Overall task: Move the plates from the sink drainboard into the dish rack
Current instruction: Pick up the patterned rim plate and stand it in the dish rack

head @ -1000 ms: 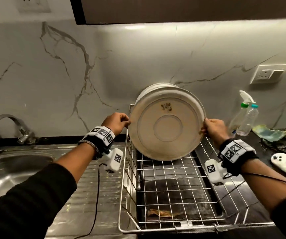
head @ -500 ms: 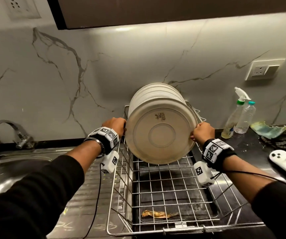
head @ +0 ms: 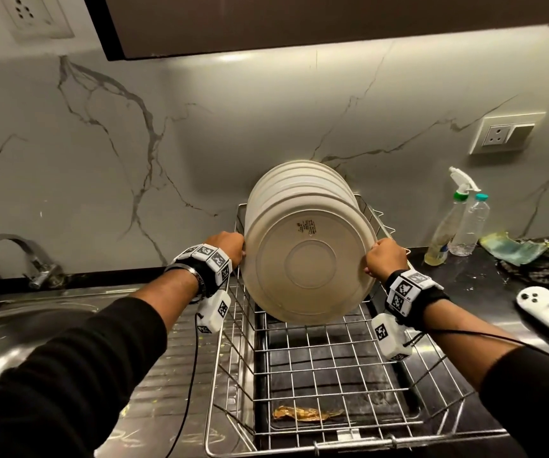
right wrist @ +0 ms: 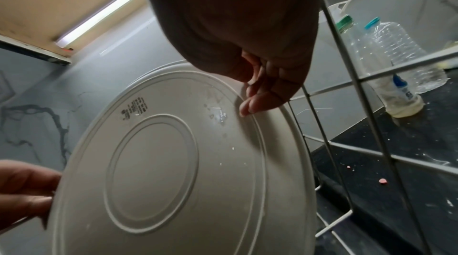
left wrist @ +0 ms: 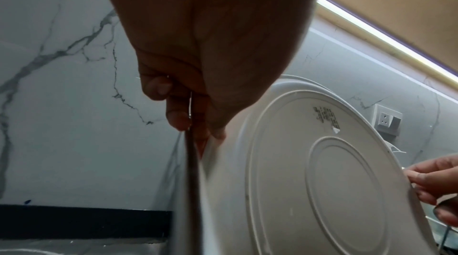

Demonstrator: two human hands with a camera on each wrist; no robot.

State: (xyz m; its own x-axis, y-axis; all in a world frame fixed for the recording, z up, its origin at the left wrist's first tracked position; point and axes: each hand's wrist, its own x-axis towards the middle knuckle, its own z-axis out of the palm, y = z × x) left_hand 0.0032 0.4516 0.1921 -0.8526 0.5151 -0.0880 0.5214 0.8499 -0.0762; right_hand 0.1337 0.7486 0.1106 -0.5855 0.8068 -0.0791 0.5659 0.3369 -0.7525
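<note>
A stack of white plates (head: 309,259) stands on edge, tilted, at the back of the wire dish rack (head: 339,375), undersides facing the person. To seat it well, both hands should ease it down evenly before releasing. The left hand (head: 225,247) and right hand (head: 386,259) pinch opposite rims with curled fingers.

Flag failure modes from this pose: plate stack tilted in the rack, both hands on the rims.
1. The plate stack leans back in the dish rack; if its lower edge is not caught by a wire, it may slide forward on release.
2. The left hand and right hand grip only the rim edges, so a slip could tip the stack.
3. A sideways topple could hit the spray bottle.
</note>
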